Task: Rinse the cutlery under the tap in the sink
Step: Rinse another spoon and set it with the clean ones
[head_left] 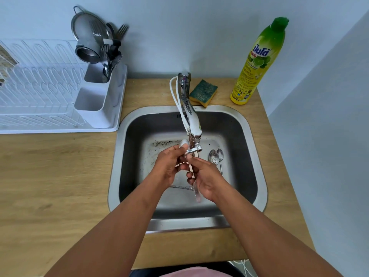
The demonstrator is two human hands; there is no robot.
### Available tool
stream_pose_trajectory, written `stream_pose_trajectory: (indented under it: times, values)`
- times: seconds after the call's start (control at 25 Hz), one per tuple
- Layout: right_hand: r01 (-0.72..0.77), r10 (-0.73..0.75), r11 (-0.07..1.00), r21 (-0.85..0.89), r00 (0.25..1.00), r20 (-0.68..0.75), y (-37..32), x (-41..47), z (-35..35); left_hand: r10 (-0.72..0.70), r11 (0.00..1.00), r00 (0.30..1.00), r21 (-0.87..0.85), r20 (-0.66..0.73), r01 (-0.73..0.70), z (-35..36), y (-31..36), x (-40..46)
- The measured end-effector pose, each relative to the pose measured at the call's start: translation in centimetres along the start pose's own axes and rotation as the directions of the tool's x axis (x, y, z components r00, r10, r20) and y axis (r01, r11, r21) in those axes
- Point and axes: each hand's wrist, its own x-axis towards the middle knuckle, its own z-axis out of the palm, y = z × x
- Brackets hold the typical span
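Both my hands are over the steel sink [257,176], just under the tap's outlet [192,144]. My right hand [205,177] holds a long metal piece of cutlery [196,193], its handle pointing down toward me. My left hand [169,166] grips the upper end of the same piece, fingers closed around it; its head is hidden between my fingers. Two spoons [216,157] lie on the sink floor to the right of my hands. Another thin metal piece [182,187] lies on the sink floor below my hands.
A white dish rack [40,92] stands on the wooden counter at left, its holder [103,76] filled with several forks and spoons, beside a strainer [87,31] and a steel cup. A green-yellow sponge [203,92] and a dish soap bottle [257,62] sit behind the sink.
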Motion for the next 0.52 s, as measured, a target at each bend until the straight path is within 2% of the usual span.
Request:
stream_pose_trajectory:
  times: [0.12,0.2,0.36,0.52]
  values:
    - [-0.083,0.081,0.996,0.029,0.994,0.073,0.8,-0.1,-0.5,-0.011,1.0,1.0,0.019,-0.006,0.011,0.1,0.0,0.0]
    - [-0.086,0.084,0.996,0.031,0.995,0.059,0.9,0.0,-0.9,-0.014,1.0,1.0,0.008,0.011,0.014,0.4,0.0,-0.1]
    - [0.014,-0.012,1.0,0.028,0.996,-0.088,0.6,0.2,-1.2,0.008,1.0,0.998,-0.013,0.055,-0.007,1.0,0.4,0.1]
    - [0.094,-0.096,0.995,-0.019,0.974,-0.207,0.2,0.2,-1.0,0.102,0.984,0.994,0.144,0.041,-0.107,1.1,0.0,0.3]
